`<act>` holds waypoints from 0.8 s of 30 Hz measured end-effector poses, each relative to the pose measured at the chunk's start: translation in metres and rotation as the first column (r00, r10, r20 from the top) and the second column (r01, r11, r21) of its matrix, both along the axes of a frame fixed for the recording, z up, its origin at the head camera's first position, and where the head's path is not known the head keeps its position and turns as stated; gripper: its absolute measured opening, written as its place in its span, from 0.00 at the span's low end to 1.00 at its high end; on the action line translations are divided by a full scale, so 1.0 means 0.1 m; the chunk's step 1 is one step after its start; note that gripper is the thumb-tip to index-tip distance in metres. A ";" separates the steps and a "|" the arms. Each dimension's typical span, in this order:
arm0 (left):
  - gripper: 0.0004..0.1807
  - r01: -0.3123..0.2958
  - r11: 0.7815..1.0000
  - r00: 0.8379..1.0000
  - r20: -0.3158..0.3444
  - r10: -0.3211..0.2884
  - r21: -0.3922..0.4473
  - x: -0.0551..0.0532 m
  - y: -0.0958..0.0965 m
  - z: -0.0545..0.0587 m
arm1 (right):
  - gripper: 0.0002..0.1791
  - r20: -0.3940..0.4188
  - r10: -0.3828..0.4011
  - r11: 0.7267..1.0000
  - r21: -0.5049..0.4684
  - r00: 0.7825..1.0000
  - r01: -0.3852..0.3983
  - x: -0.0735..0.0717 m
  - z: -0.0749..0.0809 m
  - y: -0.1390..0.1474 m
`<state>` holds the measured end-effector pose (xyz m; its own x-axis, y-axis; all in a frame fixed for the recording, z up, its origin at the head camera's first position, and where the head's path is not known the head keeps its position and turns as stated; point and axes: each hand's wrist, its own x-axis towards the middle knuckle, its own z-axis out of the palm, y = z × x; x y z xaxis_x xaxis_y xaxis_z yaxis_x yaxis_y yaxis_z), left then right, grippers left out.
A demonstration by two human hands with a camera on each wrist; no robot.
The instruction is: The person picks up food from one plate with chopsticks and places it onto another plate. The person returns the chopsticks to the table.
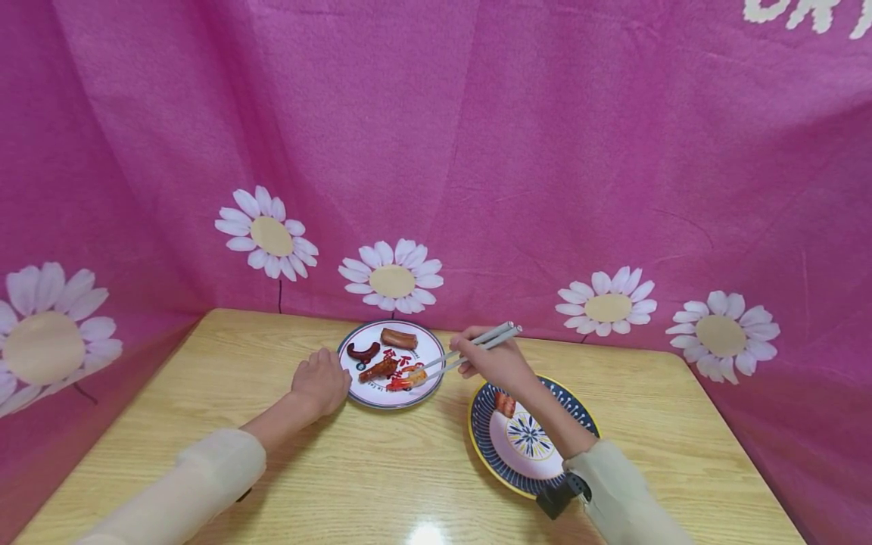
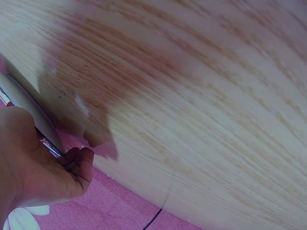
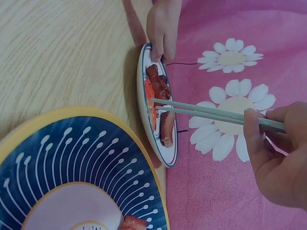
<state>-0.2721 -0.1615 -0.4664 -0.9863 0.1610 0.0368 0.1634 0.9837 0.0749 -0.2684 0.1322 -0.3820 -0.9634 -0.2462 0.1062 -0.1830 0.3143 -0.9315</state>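
Observation:
My left hand [image 1: 322, 382] grips the left rim of a white plate [image 1: 373, 395] with a dark blue edge; the left wrist view shows the fingers curled at that rim. On the plate lie a dark curved sausage [image 1: 363, 352], a brown rib-like piece [image 1: 399, 338], a glazed drumstick-like piece [image 1: 378, 369] and an orange-red shrimp [image 1: 406, 380]. My right hand [image 1: 492, 356] holds a pair of grey chopsticks [image 3: 211, 112], slanting down to the left. Their tips are right at the shrimp, one on either side of it in the head view.
A larger blue-patterned plate [image 1: 482, 433] with a yellow rim stands at the right, partly under my right forearm. A reddish-brown meat piece [image 1: 505, 404] lies on it. Behind the wooden table [image 1: 381, 469] hangs a pink cloth [image 1: 477, 151] with daisies.

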 end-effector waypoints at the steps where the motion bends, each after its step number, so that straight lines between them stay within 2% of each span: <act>1: 0.20 0.002 1.000 1.000 0.000 -0.002 -0.001 0.00 0.00 0.00 | 0.11 -0.006 0.005 1.000 0.009 1.000 -0.005 -0.01 -0.01 0.00; 12: 0.20 0.000 1.000 1.000 0.000 0.000 -0.002 0.00 0.00 0.01 | 0.13 -0.035 0.049 0.998 0.052 0.998 -0.047 -0.10 -0.01 -0.06; 19: 0.20 0.002 1.000 1.000 -0.010 -0.002 0.002 0.00 0.00 0.00 | 0.16 -0.008 0.054 0.998 0.039 0.999 -0.053 -0.15 -0.02 -0.12; 24: 0.20 -0.003 1.000 1.000 -0.009 0.003 0.006 0.00 0.00 -0.01 | 0.17 -0.007 0.086 0.996 0.039 0.996 -0.086 -0.17 0.00 -0.18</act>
